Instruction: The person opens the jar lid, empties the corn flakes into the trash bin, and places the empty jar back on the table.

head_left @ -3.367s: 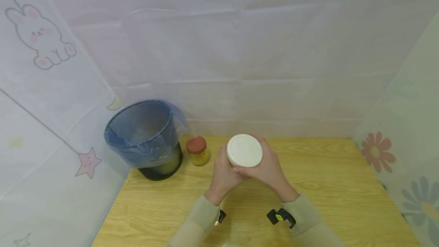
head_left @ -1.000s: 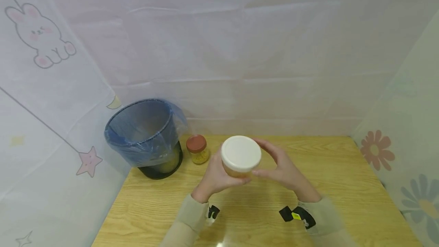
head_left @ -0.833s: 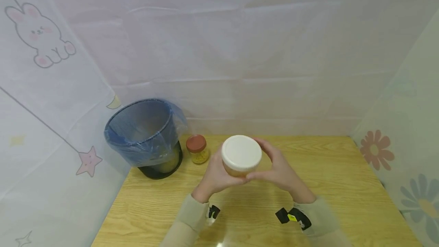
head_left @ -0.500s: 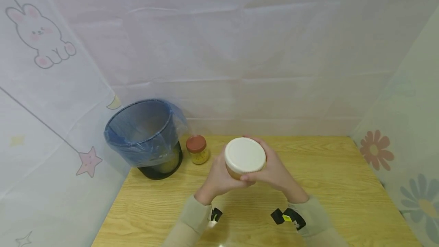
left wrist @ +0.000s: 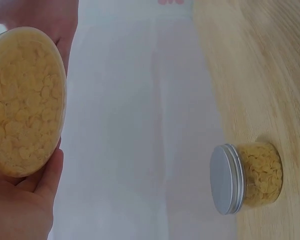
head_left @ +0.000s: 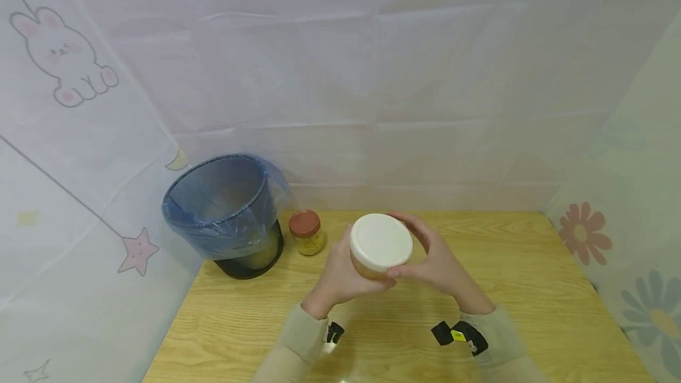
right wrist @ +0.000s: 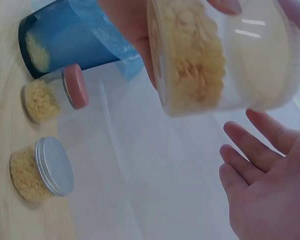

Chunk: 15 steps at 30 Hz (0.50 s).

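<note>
A clear jar [right wrist: 195, 65] of yellow flakes, with a white lid [head_left: 380, 242], is held tilted above the table in the head view. My left hand [head_left: 340, 273] grips the body of the jar, its thumb along the front. My right hand [head_left: 438, 268] spans the lid's right side, thumb at the near edge and fingertips at the far edge. In the right wrist view the lid is blurred, and the lower fingers of that hand are spread apart from it. The flakes [left wrist: 25, 100] show through the jar's base in the left wrist view.
A small red-lidded jar [head_left: 307, 234] stands beside a dark bin [head_left: 247, 265] lined with a blue bag. A silver-lidded jar [left wrist: 247, 177] stands on the wooden table [head_left: 505, 288]. A fabric backdrop [head_left: 372, 75] rises behind the table's far edge.
My right hand has loosened, closed in over the lid and opened out again, its wrist swinging inward and back. The jar has shifted slightly right over the last second. My left hand keeps its grip.
</note>
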Tool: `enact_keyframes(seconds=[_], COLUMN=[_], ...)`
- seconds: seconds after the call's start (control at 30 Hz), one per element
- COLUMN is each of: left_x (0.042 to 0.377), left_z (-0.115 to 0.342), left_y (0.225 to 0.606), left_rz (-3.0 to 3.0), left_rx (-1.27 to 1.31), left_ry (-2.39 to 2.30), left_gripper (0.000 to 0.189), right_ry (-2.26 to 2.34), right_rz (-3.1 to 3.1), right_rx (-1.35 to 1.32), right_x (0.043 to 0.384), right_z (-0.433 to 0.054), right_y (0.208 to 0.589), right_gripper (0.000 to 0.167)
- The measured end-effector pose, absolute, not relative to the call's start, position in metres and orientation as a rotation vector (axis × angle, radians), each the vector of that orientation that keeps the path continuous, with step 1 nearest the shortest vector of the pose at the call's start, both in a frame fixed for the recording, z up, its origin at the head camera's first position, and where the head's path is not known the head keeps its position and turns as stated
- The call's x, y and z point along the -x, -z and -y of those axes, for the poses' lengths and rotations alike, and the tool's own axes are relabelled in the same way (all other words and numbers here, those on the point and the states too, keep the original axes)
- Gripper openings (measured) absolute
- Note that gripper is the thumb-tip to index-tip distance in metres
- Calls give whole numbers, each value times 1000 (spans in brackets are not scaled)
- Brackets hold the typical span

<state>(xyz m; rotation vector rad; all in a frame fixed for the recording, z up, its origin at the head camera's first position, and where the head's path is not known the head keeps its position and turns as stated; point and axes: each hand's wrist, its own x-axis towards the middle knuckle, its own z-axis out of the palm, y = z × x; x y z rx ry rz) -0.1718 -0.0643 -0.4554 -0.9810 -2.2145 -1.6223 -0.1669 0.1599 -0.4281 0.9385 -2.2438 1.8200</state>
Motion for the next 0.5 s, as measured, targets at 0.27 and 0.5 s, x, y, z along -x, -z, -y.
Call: enact_keyframes(seconds=[0.27,0.5], left_x=[172,169], left_z=[75,77], left_y=[453,446], left_rz=[2232,2255], left_rx=[918,880], left_ry=[1621,1598], left_gripper=[106,108], right_ry=[-1769,-1748], right_rz=[2242,2192], right_rx=[-905,-974], right_x=[169,163], right_z=[-179,-176], right_y=[428,426], right_gripper=[74,56])
